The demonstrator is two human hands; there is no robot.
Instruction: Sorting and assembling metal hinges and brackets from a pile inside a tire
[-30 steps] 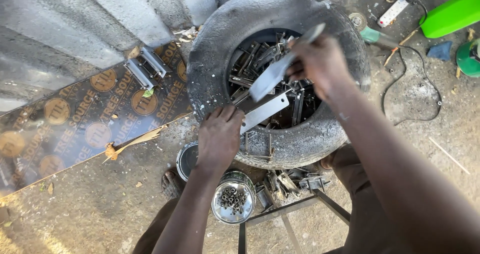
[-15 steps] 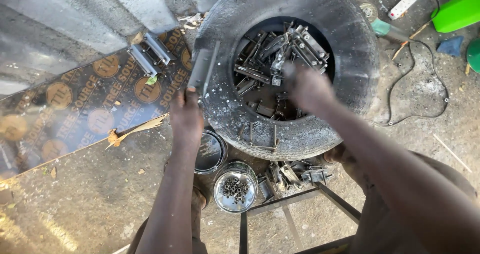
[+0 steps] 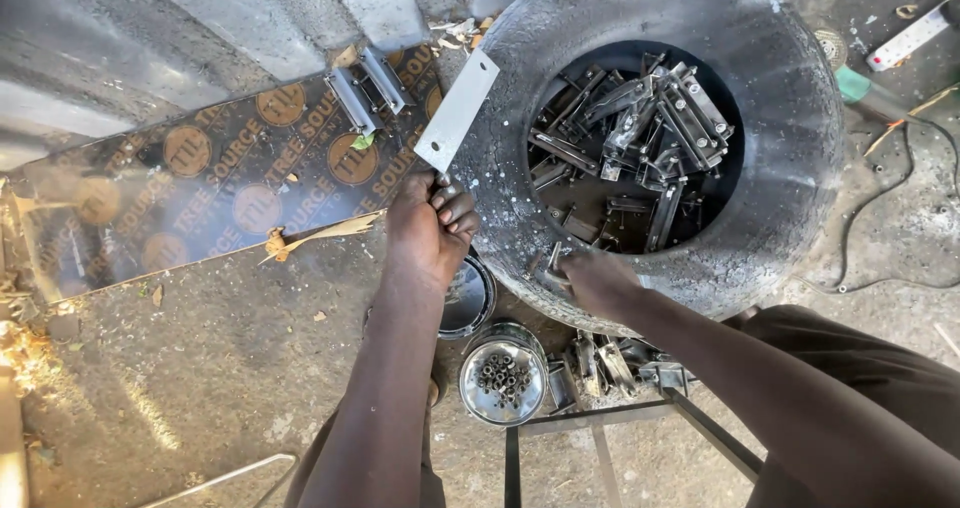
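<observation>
Dirt floor [image 3: 200, 368], tyre [image 3: 780, 148], round tins [image 3: 500, 378] underhand.

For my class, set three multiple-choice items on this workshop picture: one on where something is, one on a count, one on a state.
1. Where do most of the dark metal parts lie?
A. Inside the tyre
B. On the printed board
C. In the round tin

2. How many flat metal strips does the left hand hold?
A. None
B. One
C. Three

3. How is the left hand set?
A. Open and flat
B. Closed on the metal strip
C. Resting on the ground

Answers: 1 A, the parts fill the tyre's hollow; 2 B, a single pale strip rises from the hand; 3 B, the fingers curl round the strip's lower end.
</observation>
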